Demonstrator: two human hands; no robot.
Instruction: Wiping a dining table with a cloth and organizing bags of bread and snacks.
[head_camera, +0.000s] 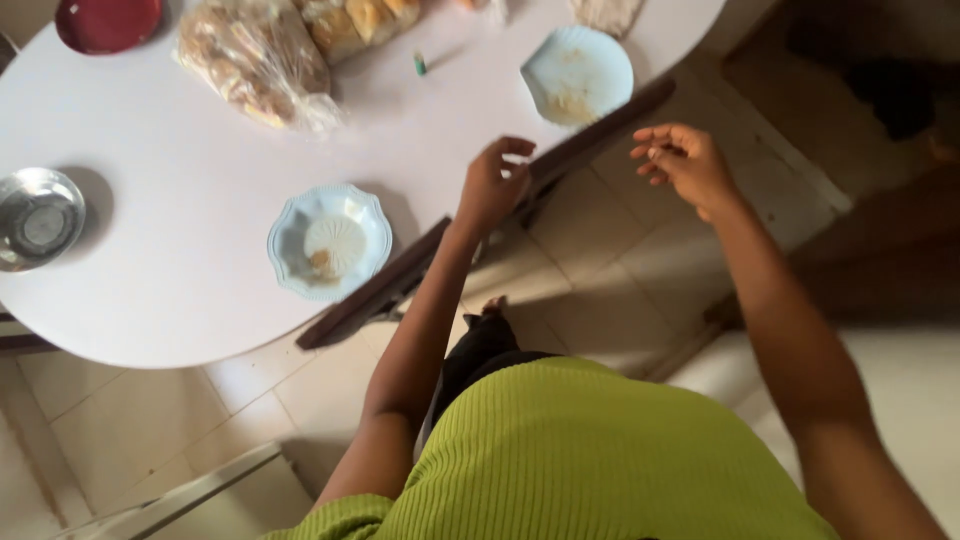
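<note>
Currently your left hand (492, 185) is hovering half-curled and empty at the surface (180, 150) edge, just beside the near blue plate (330, 240); your right hand (685, 165), loosely open, is holding nothing. Both soiled plates are sitting uncollected.

Round white table (180, 200), top matte, edge curving from lower left to upper right. Dark brown chair back rail (480, 215) runs diagonally along the table edge. Floor (600, 260): pale beige square tiles, grout lines visible, slightly blurred. A pale slat, white-grey frame (180, 495), crosses the lower left corner over the tiles. Upper right corner dark and shadowed (880, 90); detail unclear. Light soft, diffuse, daylight-like; faint shadows on tabletop.
</note>
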